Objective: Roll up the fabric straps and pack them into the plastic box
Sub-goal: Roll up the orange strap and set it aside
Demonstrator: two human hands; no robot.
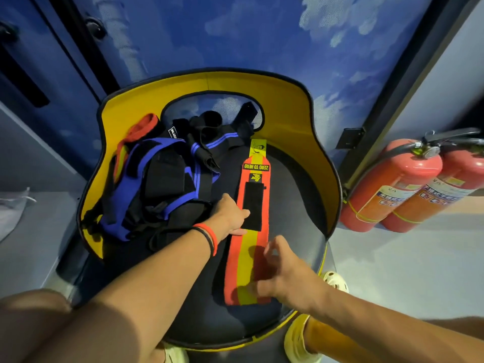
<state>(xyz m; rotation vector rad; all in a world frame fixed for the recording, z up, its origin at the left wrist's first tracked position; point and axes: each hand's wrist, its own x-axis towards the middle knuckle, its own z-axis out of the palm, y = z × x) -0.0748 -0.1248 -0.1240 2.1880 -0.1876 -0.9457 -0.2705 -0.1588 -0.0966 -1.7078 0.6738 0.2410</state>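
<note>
1. The orange and yellow strap [242, 260] lies flat down the middle of the chair seat [290, 205].
2. My left hand [230, 216] presses its left edge with straight fingers.
3. My right hand [282, 273] is over its near end, too blurry to tell if it grips.
4. More straps [162, 184] are piled at the seat's left side.

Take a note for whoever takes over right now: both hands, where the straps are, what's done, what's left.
Left hand: fingers straight, pressing on the orange and yellow strap, which lies unrolled on the chair seat.
Right hand: over the strap's near end, blurred; grip unclear.
Pile of blue and black straps: loose at the seat's back left.
Done: nothing visibly packed; no box in view.
Left: roll every strap, then pack them.
</note>
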